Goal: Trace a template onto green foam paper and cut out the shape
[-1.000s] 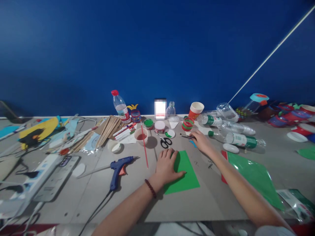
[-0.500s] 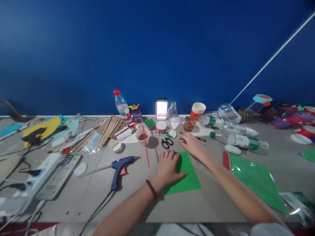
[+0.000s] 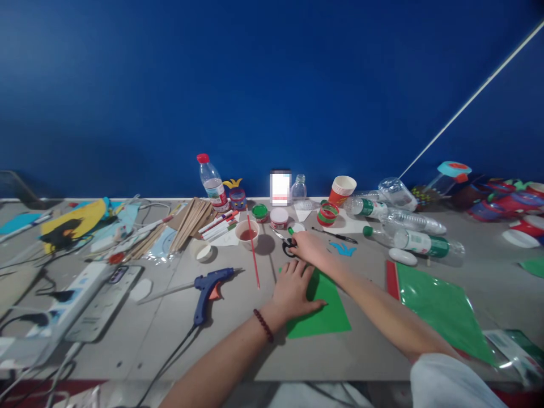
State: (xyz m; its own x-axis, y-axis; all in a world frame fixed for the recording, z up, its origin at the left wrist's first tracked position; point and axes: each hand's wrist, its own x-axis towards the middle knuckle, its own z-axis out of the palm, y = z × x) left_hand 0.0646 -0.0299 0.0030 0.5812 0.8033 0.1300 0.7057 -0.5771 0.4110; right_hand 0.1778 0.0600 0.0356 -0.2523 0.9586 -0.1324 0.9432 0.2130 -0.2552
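Your left hand (image 3: 294,292) lies spread and ungrasping on the green paper (image 3: 327,318); steady it with the palm. Your right hand (image 3: 309,248) is at the black-handled scissors (image 3: 288,247) just beyond, grip unclear; lift by the handles.

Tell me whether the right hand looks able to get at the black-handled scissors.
Likely yes: the right hand is at the handle end of the scissors, with nothing visible between them; the left hand, spread on the green sheet, seems clear of the way.
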